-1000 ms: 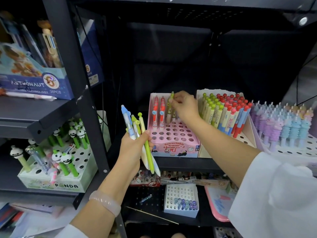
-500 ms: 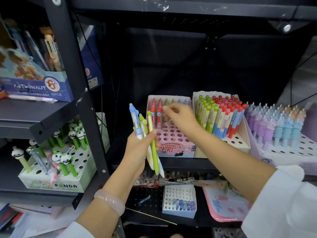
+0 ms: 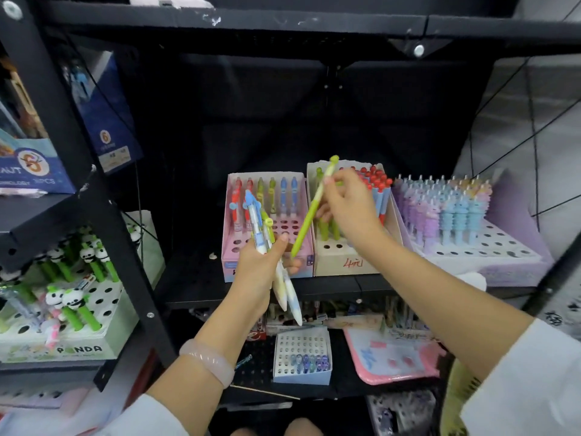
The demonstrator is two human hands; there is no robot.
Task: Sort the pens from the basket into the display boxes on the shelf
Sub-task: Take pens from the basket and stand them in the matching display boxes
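Head view: right hand [image 3: 349, 206] pinches a green pen [image 3: 309, 215] in its fingers; left hand [image 3: 257, 265] grips a bundle of pens [image 3: 261, 225]. Tilted, the pen could miss its hole in the cream box [image 3: 342, 262].

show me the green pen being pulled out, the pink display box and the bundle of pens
green pen [image 3: 309, 214]: head view, mid barrel, pinched by the right hand
pink display box [image 3: 301, 247]: head view, right wall
bundle of pens [image 3: 255, 215]: head view, blue-white pen's upper barrel

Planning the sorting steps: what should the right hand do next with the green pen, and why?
Probably carry the green pen held by the right hand to the cream box, since similar green pens stand there above empty front holes.
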